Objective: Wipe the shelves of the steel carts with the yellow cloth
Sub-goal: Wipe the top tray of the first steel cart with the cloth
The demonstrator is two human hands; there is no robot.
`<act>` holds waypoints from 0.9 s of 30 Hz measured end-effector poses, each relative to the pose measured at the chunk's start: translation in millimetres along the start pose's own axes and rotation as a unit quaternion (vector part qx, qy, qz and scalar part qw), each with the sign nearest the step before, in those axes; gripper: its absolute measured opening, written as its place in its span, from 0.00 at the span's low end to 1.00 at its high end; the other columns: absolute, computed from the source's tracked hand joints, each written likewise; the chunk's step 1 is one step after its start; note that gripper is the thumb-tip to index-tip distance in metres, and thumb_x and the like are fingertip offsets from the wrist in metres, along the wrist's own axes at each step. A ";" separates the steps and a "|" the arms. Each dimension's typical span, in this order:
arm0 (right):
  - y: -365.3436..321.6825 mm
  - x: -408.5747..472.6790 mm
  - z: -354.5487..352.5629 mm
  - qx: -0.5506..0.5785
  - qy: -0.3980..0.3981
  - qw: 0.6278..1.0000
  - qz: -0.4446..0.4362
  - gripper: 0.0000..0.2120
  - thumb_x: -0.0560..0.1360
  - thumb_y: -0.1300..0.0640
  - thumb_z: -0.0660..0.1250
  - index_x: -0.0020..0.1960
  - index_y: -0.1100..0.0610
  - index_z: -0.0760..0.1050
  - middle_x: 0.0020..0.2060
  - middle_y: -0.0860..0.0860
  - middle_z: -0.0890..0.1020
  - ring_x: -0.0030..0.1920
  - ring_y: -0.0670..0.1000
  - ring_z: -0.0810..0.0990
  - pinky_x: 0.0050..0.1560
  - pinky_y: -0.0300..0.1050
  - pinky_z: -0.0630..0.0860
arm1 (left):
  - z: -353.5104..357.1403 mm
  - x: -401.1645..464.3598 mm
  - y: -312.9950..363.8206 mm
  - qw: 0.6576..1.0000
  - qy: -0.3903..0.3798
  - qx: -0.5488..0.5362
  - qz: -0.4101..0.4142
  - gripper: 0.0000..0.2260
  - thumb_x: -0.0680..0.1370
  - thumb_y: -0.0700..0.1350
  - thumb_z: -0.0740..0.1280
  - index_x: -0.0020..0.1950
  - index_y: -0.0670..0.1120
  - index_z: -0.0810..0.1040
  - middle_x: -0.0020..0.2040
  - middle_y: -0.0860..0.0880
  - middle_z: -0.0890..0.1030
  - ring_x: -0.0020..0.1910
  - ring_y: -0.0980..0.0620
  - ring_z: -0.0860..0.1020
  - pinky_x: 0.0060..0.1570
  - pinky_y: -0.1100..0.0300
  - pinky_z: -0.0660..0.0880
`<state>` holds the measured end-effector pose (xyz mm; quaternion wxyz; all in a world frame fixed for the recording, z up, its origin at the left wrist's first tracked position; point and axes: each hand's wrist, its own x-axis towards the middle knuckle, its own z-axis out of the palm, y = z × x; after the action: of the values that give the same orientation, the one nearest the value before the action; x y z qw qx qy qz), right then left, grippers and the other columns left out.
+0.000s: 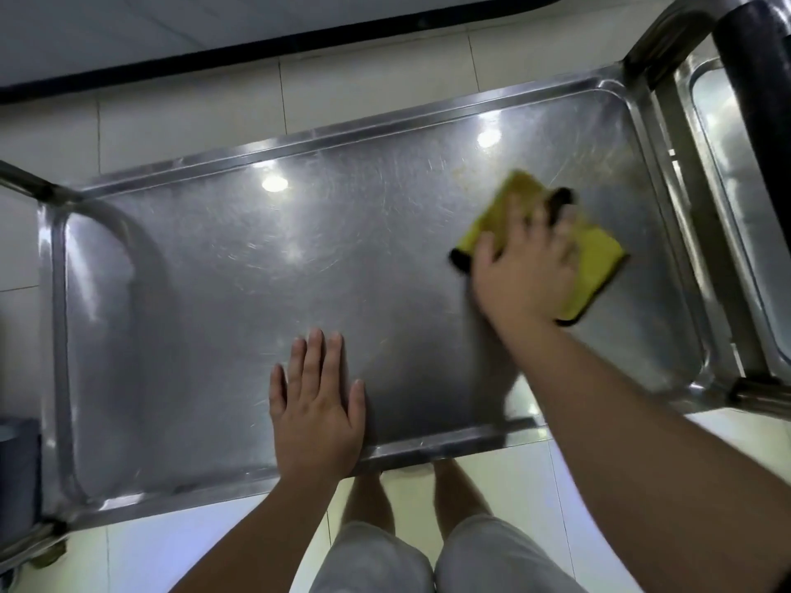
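while pressing flat on the folded yellow cloth with dark edging (599,254) at three o'clock on the scratched steel cart shelf (257,271), right hand (528,276) spread, not clenched. left hand (316,404) open, empty, braced at six o'clock. soft, light; best steered by palm pressure.
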<state>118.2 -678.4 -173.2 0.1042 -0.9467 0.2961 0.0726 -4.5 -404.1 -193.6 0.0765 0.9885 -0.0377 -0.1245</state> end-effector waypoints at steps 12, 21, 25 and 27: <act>-35.1 66.2 2.7 -0.035 -0.037 0.935 -0.350 0.31 0.80 0.35 0.54 0.81 0.40 0.62 0.81 0.44 0.63 0.83 0.54 0.54 0.80 0.62 0.53 | -0.7 2.3 2.0 1.000 -0.002 0.002 -0.012 0.31 0.84 0.63 0.42 0.86 0.52 0.53 0.86 0.51 0.54 0.85 0.50 0.50 0.81 0.43 0.49; 5.4 134.0 -34.5 0.014 -0.029 0.999 0.025 0.34 0.82 0.39 0.47 0.85 0.49 0.49 0.85 0.50 0.49 0.83 0.61 0.41 0.80 0.65 0.47 | -1.1 2.4 0.1 1.000 -0.022 0.016 -0.005 0.30 0.85 0.62 0.44 0.86 0.54 0.46 0.86 0.52 0.47 0.85 0.50 0.45 0.82 0.41 0.48; -74.7 64.8 -4.9 -0.041 -0.068 0.971 -0.226 0.33 0.82 0.39 0.51 0.84 0.47 0.53 0.84 0.50 0.54 0.83 0.60 0.47 0.79 0.65 0.54 | 0.4 0.9 -2.1 1.000 -0.022 0.013 -0.008 0.30 0.85 0.61 0.48 0.86 0.54 0.48 0.86 0.52 0.48 0.85 0.50 0.46 0.81 0.41 0.49; -106.7 27.0 10.8 -0.074 -0.111 0.907 -0.400 0.32 0.82 0.38 0.52 0.84 0.44 0.54 0.84 0.47 0.54 0.84 0.58 0.46 0.79 0.66 0.51 | 0.4 0.7 -2.3 1.000 -0.018 0.009 -0.009 0.30 0.84 0.60 0.49 0.86 0.54 0.50 0.86 0.51 0.50 0.85 0.50 0.47 0.81 0.40 0.50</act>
<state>200.8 -604.9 -172.7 0.0860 -0.9765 -0.1268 0.1517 -3.7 -402.0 -194.5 0.0660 0.9871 -0.0315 -0.1426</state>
